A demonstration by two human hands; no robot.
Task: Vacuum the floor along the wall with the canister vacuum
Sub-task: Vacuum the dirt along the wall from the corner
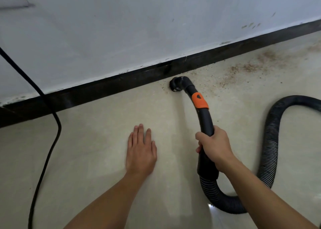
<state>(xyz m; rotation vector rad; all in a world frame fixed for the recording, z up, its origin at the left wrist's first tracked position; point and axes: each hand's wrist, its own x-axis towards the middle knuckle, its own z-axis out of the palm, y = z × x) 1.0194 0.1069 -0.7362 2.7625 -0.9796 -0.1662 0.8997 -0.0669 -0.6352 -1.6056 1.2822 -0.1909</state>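
Beige floor (90, 150), black baseboard (97, 89), pale wall (121, 29). Vacuum nozzle (175, 84) sits right at the baseboard, near scattered brown grit (246, 69). Right hand (214, 145) has its fingers wrapped round the black wand (205, 121); ribbed hose (271, 150) loops off right. Left hand (140, 152) lies flat on the floor, fingers straight, holding nothing. Black cord (54, 142) trails left.

No readable text, label, brand or number.

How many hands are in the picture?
2. The left hand is open, flat, low over the floor; the right hand grips the black vacuum tube.
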